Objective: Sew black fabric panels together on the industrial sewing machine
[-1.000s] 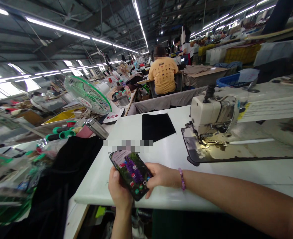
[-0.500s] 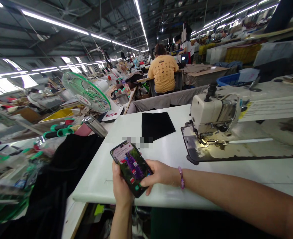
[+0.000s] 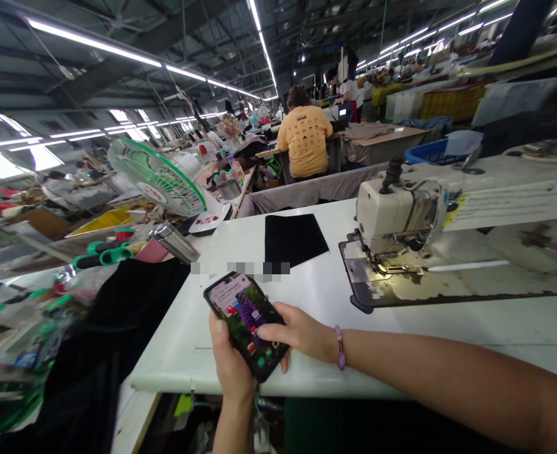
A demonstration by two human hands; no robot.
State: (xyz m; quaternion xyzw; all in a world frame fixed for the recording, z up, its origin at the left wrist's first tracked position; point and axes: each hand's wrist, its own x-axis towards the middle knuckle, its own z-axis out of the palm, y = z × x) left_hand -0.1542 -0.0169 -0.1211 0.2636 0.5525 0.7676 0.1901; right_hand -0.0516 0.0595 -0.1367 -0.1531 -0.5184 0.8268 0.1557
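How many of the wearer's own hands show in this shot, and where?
2: the left hand holds the phone from its left; the right hand is at its right edge. Some fingers are hidden behind it.

Working from afar through the head camera, I have two bare human hands as my gripping parts. The right grip (image 3: 301, 334) has smooth, rounded fingers and runs back into a long forearm, uncovered as far as I can see it. Round its wrist sits a bracelet (image 3: 339, 348), pinkish purple, seemingly beaded, with glossy lilac pieces at both ends of the visible stretch and a slimmer, darker part between. The left grip (image 3: 233, 366) has a blunt thumb, and its wrist and short visible forearm are bare too. Finer details, such as the bracelet's fastening, are too small for me to read.
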